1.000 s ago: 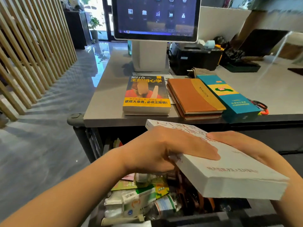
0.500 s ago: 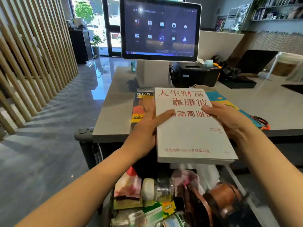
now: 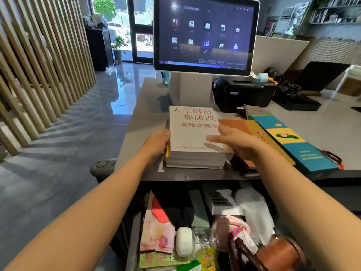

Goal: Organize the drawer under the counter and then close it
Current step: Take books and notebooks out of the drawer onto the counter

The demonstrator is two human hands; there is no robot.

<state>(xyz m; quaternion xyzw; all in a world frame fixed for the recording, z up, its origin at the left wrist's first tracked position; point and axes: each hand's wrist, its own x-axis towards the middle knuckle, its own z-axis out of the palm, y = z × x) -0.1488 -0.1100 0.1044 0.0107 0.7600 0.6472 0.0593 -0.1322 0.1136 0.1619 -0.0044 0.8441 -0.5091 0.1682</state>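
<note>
Below the counter [image 3: 140,122] edge, the drawer [image 3: 134,231] stands open, crammed with packets and a glass jar [image 3: 197,241]. At its 12 o'clock a white book [image 3: 192,132] lies atop a yellow-edged one. The left hand [image 3: 156,146] curls against the stack's 9 o'clock side, fingertips hidden. The right hand [image 3: 238,143] lays straight fingers flat on the cover, gripping nothing. Squaring both edges should keep the pile off the brown notebook [image 3: 236,125] at 3 o'clock.
</note>
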